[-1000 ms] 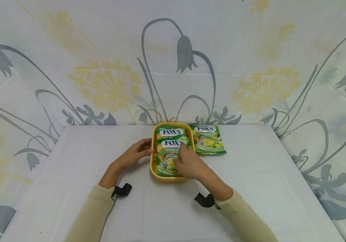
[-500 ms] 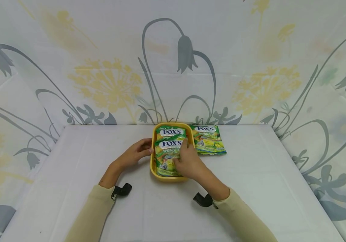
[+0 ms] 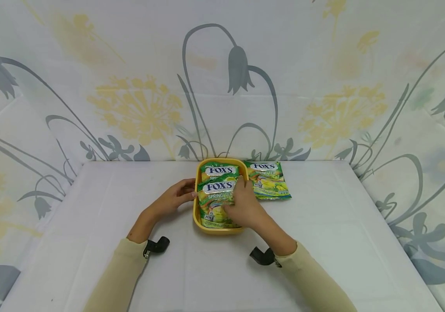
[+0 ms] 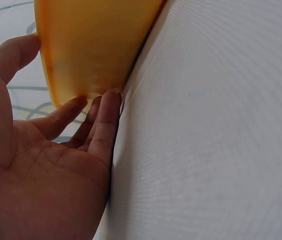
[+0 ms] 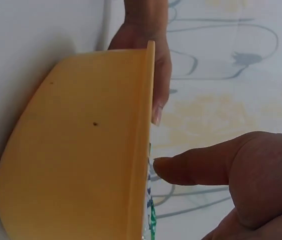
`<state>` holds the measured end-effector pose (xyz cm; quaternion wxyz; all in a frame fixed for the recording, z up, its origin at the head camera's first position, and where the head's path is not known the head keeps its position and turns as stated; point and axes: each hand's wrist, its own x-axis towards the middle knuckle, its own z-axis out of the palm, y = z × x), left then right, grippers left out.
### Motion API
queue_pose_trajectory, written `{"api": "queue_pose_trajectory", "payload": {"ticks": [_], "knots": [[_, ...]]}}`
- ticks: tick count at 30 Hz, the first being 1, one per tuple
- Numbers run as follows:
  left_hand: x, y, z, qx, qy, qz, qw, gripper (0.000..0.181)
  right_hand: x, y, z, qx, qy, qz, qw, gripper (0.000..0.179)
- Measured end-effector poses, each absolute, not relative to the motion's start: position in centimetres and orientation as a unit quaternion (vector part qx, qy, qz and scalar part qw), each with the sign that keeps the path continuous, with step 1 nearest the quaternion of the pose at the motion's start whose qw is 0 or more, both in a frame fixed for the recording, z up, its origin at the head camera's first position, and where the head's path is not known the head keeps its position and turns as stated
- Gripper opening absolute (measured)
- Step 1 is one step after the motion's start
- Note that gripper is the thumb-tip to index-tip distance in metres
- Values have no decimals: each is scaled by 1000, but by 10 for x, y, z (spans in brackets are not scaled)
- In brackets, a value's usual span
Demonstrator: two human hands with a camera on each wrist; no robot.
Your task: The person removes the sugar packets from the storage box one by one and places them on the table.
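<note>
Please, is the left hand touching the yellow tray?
Touching: in the left wrist view, the left hand has its thumb and fingertips against the yellow tray.

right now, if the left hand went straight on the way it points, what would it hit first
The side wall of the yellow tray. The left hand looks to be right at it, with fingertips probably touching, though exact contact is hard to judge.

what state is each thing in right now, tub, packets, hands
Yellow tub: upright, uncovered, holding packets.
Rear packet: in tub, label up, partly covered.
Front packet: in tub, label up, overlapping the rear packet.
Outside packet: lying label up on the table, right of tub.
Left hand: touching the tub's side.
Right hand: at front packet; grip unclear.
</note>
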<state>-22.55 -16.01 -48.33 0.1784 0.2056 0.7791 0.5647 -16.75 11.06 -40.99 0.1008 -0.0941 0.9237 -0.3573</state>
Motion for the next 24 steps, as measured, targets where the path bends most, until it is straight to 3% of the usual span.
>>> {"api": "queue_pose_trajectory", "payload": {"ticks": [7, 14, 24], "knots": [[-225, -160, -483, 206, 780, 563, 176, 64, -174, 118, -407, -80, 924, -358, 110, 99], [-226, -160, -484, 205, 784, 560, 175, 65, -181, 125, -410, -85, 877, -453, 139, 58], [-227, -161, -485, 207, 782, 561, 175, 65, -179, 126, -407, -51, 859, -478, 174, 84]]}}
